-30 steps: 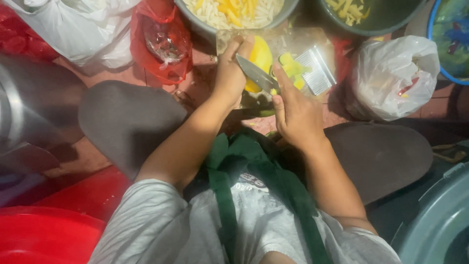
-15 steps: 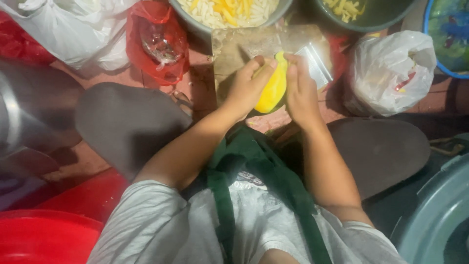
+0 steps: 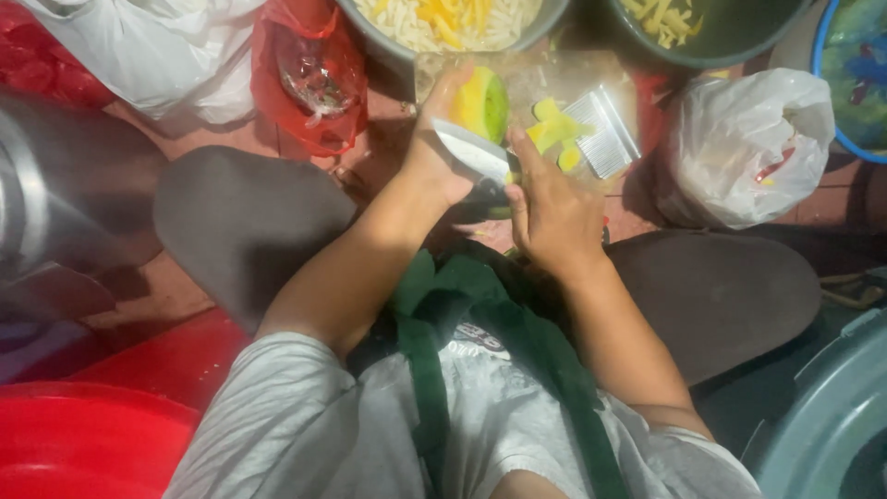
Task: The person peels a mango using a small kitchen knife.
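The red basin [image 3: 65,444] occupies the lower corner, well to the left of and behind the left hand. The grey-blue tub [image 3: 832,416] sits opposite, well behind the right hand on its outer side. A steel pot [image 3: 55,194] stands far to the left of the left hand. A white plastic bag [image 3: 148,55] lies beyond it, ahead and to the left of that hand. A second white bag [image 3: 748,148] lies just to the right of the right hand. A red plastic bag [image 3: 309,74] rests ahead of the left hand, on its left side. Two bowls stand ahead of both hands: a grey bowl of yellow and pale strips [image 3: 443,18], and a dark green bowl [image 3: 711,28] with a few strips.

The left hand [image 3: 434,152] is closed around the fruit [image 3: 482,103], a yellow piece with green skin, held upright just ahead of the palm. The right hand [image 3: 545,199] is closed around the dark handle of the knife [image 3: 473,152]; its blade extends leftward and meets the fruit at its lower edge. Cut yellow pieces [image 3: 554,134] lie just ahead of the right hand. A ridged metal grater [image 3: 605,139] lies touching them on their right.
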